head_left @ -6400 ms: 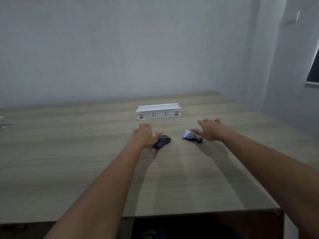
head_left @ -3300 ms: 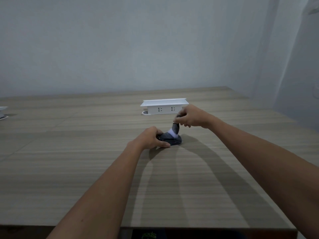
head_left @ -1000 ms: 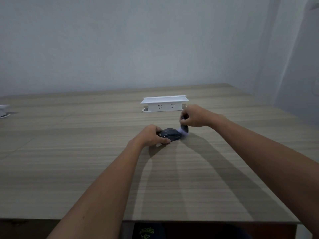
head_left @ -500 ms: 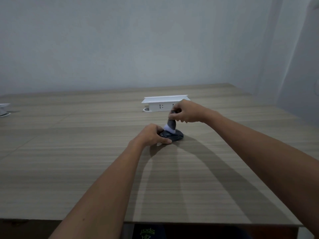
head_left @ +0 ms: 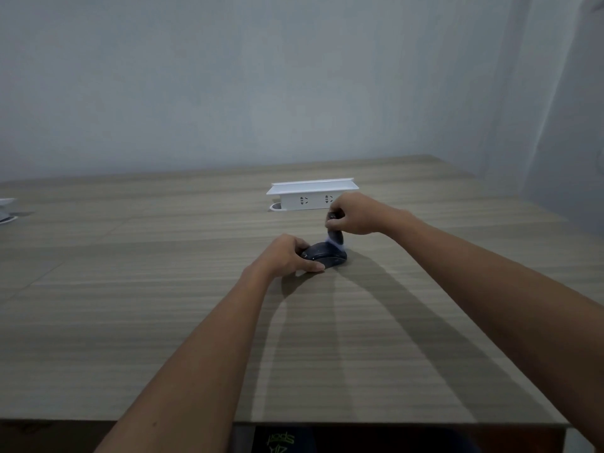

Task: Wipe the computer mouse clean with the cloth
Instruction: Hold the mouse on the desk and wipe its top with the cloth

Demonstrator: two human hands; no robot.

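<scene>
The computer mouse (head_left: 327, 257) is lying flat on the wooden table (head_left: 130, 305), near the middle, with its long axis going from left to right across the view. Which end is the front, I cannot tell. The left hand (head_left: 287, 256) is gripping the mouse at its left end, thumb on the near side, and the forearm is reaching straight forward. The right hand (head_left: 354, 214) is hanging above the mouse, closed around the cloth (head_left: 335, 236), which is hanging down as a dark bundle and touching the top of the mouse. Just behind the right hand, a white socket box (head_left: 310, 197) is standing on the table.
</scene>
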